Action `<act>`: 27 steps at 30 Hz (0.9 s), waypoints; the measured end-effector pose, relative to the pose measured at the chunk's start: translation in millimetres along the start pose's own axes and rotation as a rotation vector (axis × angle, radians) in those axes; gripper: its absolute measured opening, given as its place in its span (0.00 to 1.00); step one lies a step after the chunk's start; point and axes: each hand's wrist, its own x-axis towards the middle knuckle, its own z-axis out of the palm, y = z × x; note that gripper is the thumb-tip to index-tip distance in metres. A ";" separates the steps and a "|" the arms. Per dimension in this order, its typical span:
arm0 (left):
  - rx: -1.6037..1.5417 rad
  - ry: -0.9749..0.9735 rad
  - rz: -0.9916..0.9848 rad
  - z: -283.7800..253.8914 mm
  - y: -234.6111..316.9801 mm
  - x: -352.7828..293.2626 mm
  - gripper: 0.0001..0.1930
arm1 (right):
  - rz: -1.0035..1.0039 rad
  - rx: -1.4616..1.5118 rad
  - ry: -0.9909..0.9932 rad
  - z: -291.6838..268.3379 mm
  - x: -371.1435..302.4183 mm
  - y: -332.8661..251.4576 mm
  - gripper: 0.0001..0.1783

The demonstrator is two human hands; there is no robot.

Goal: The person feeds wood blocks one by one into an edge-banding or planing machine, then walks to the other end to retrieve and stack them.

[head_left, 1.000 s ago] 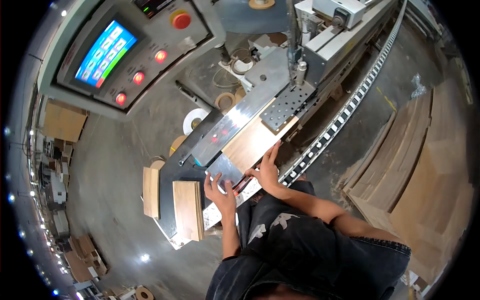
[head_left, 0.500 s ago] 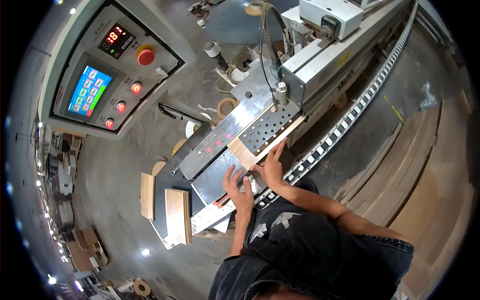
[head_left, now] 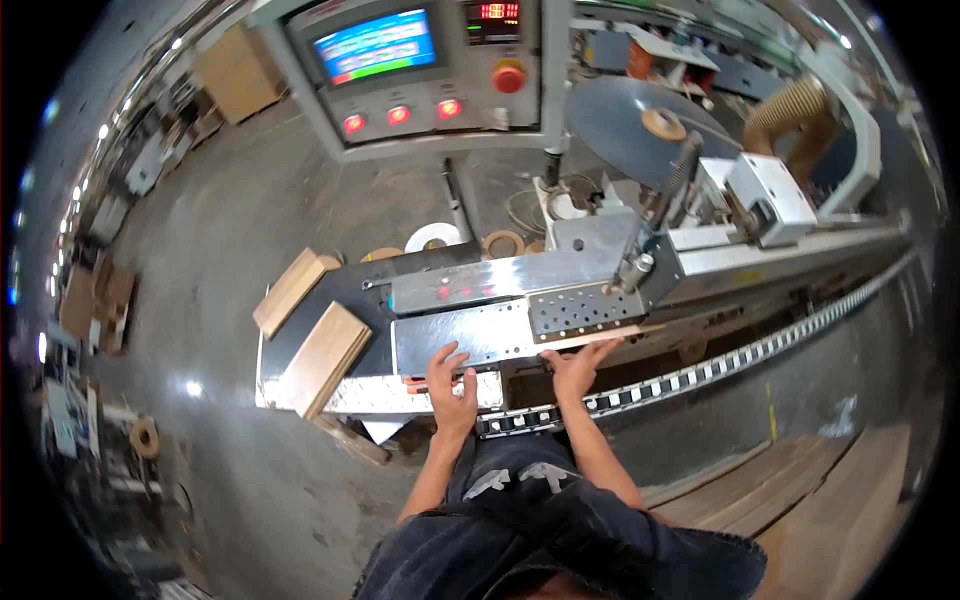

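Observation:
My right hand (head_left: 577, 372) rests with fingers stretched along the front edge of a thin wooden board (head_left: 630, 333). Most of that board lies hidden under a dark perforated plate (head_left: 575, 315) on the machine. Thumb and fingers of my left hand (head_left: 452, 400) are spread; it holds nothing and hovers at the front edge of the metal bed (head_left: 440, 337). Beside it lies an orange-red tool (head_left: 416, 384), partly covered by the hand. Further left, a small stack of wooden boards (head_left: 322, 352) sits on the dark table end, with more boards (head_left: 290, 292) behind it.
A control panel (head_left: 420, 105) with a lit screen and red buttons stands behind the bed. The machine's roller track (head_left: 690, 378) runs to the right. Tape rolls (head_left: 503, 244) lie behind. Long wooden panels (head_left: 790, 490) are at the lower right, and a disc (head_left: 625, 130) is at the back.
The view has turned and shifted, so the machine now lies more level. The board has slid further under the perforated plate, with my right hand following. My left hand is apart from it.

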 end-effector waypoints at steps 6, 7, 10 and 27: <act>-0.049 0.065 -0.090 -26.1 -10.2 -15.2 0.15 | 0.000 -0.265 0.128 -32.1 37.5 31.0 0.76; -0.075 0.065 -0.092 -27.3 -10.6 -15.0 0.16 | 0.063 -0.255 0.109 -37.2 44.9 38.9 0.76; -0.113 0.021 -0.127 -37.9 -15.1 -18.7 0.17 | 0.048 -0.222 0.155 -29.1 50.5 64.8 0.68; 0.417 -0.126 -0.341 -202.9 -181.0 -2.0 0.35 | -0.387 0.141 -0.574 116.0 -154.0 -97.5 0.17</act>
